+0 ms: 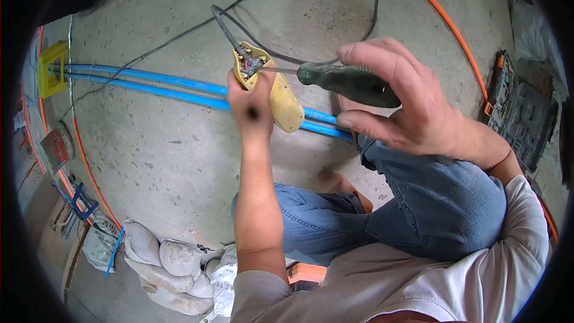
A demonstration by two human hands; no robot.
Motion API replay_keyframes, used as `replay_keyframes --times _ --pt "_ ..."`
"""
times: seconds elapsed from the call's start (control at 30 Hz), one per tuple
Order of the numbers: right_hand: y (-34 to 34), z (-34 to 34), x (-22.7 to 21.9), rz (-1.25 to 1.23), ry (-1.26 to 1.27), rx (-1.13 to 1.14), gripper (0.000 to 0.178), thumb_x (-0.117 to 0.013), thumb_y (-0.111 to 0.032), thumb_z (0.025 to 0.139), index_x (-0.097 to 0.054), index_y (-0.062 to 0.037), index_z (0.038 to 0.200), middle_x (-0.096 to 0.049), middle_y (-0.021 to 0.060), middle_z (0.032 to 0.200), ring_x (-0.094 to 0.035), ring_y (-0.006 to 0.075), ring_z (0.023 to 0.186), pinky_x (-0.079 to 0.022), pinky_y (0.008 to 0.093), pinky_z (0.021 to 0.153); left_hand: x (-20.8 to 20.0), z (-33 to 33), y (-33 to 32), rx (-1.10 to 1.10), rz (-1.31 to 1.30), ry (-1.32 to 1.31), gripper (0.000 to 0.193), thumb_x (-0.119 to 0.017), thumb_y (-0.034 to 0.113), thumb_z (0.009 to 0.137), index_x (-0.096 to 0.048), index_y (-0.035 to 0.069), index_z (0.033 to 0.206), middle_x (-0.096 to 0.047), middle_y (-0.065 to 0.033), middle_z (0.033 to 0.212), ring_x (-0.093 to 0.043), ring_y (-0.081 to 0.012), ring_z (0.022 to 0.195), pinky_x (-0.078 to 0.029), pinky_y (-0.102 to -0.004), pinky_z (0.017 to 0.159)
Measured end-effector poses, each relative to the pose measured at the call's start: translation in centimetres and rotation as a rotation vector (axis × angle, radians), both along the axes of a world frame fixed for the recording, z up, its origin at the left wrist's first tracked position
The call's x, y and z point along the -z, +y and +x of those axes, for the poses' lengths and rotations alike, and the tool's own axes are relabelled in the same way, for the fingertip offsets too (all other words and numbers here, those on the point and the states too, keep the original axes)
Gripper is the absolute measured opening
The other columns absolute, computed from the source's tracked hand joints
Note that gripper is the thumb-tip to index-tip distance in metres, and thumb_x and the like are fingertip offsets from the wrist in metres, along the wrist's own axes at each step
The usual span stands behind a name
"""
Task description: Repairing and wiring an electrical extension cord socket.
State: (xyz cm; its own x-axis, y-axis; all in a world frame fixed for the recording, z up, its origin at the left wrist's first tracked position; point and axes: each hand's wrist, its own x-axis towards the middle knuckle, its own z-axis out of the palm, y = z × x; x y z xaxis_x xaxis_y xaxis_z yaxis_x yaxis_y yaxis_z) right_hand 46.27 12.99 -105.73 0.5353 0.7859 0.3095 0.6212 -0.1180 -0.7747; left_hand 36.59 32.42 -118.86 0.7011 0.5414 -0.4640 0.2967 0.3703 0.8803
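My left hand (252, 104) grips an opened yellow plastic housing (286, 100), elongated with a rounded end. Its upper end exposes wires and metal terminals (251, 64), and a black cable (226, 29) runs into it there. A screwdriver (353, 85) with a dark green handle lies level in my right hand (412, 101). Thumb and fingers curve loosely about the handle, with its butt toward the palm. The thin metal shaft reaches left to the terminals; exactly where the tip sits is too small to tell. My left fingers are partly hidden by the housing.
Blue pipes (179, 91) cross the concrete floor behind my left hand, running to a yellow frame (52, 69). Orange conduit (445, 15) curves at right, near an open black tool case (523, 116). Stuffed sacks (173, 269) lie lower left. A dark-clothed leg (69, 6) shows upper left.
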Motion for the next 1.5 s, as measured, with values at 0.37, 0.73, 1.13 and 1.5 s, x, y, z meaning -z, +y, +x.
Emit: replay_keyframes --times 0.37,0.73,1.13,1.5 --pt "-0.8 -0.1 -0.7 -0.238 0.110 0.064 0.054 -0.067 0.007 0.078 -0.045 0.0035 0.127 -0.060 0.0195 0.108 -0.062 0.0301 0.098 -0.051 0.0363 0.082 0.3 -0.4 0.2 0.037 0.099 0.011 0.035 -0.069 0.014 0.081 -0.052 -0.001 0.109 -0.062 -0.0061 0.098 -0.057 -0.0126 0.086 -0.048 -0.0265 0.077" --pt "-0.5 -0.3 1.2 0.117 0.003 0.084 0.055 -0.068 0.009 0.069 -0.050 0.0050 0.120 -0.061 0.0181 0.107 -0.063 0.0323 0.090 -0.052 0.0370 0.075 -0.2 -0.6 0.2 0.065 0.152 0.002 0.037 -0.071 0.011 0.080 -0.051 -0.001 0.110 -0.062 -0.0076 0.100 -0.059 -0.0134 0.086 -0.049 -0.0275 0.077" --pt "-1.1 -0.2 1.5 0.171 0.018 0.087 0.049 -0.065 0.011 0.068 -0.053 0.0058 0.116 -0.062 0.0199 0.104 -0.064 0.0313 0.089 -0.052 0.0369 0.076 -0.8 -0.7 0.4 0.074 0.302 0.023 0.034 -0.071 0.010 0.075 -0.053 0.001 0.103 -0.062 -0.0065 0.096 -0.057 -0.0143 0.086 -0.048 -0.0288 0.078" --pt "-1.9 0.2 0.8 0.182 0.029 0.080 0.046 -0.064 0.011 0.071 -0.052 0.0073 0.115 -0.062 0.0222 0.104 -0.063 0.0310 0.093 -0.052 0.0360 0.080 -0.5 -0.7 0.9 0.092 0.206 -0.055 0.043 -0.071 -0.001 0.079 -0.050 0.001 0.116 -0.063 -0.0095 0.102 -0.062 -0.0156 0.088 -0.052 -0.0291 0.079"
